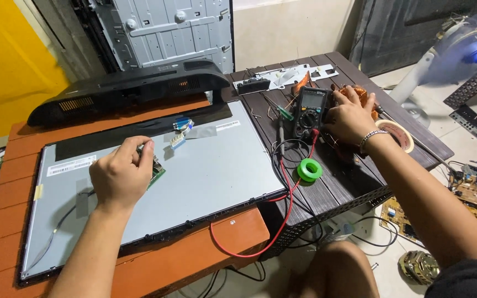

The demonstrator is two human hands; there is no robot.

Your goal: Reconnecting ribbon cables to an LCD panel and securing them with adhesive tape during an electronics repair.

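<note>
Bare knee [340, 267] at bottom edge, closest to the lens, with black and red leads hanging past it.

Left hand [121, 175]: palm down over the back of a flat display panel [216, 165], grey metal, lying face down across an orange wooden table [194, 259]. Fingers curled, tips pinching the edge of a small green circuit board [157, 172] that sits on the panel near its upper middle. Thin ribbon cables with blue ends [182, 131] lie just beyond the board. A thin dark wire [62, 221] runs from under the hand toward the panel's lower left corner.

Right hand [349, 118]: fingers spread loosely and laid on a copper-wound coil [360, 94], beside a black multimeter [311, 110]; thumb close against the meter's right side. Whether anything is gripped underneath, cannot tell. Beaded bracelet [372, 135] on the wrist.

Multimeter rests on a dark slatted table [354, 182], to the right of the panel. Red probe lead [282, 221] loops from the meter down over the panel's corner. Green solder spool [309, 169] sits near the meter, toward the camera. Roll of tape [401, 132] lies just right of the wrist. Black monitor back cover [128, 88] stands behind the panel. Loose circuit boards [470, 187] on the floor at right; a white fan [454, 49] beyond.
</note>
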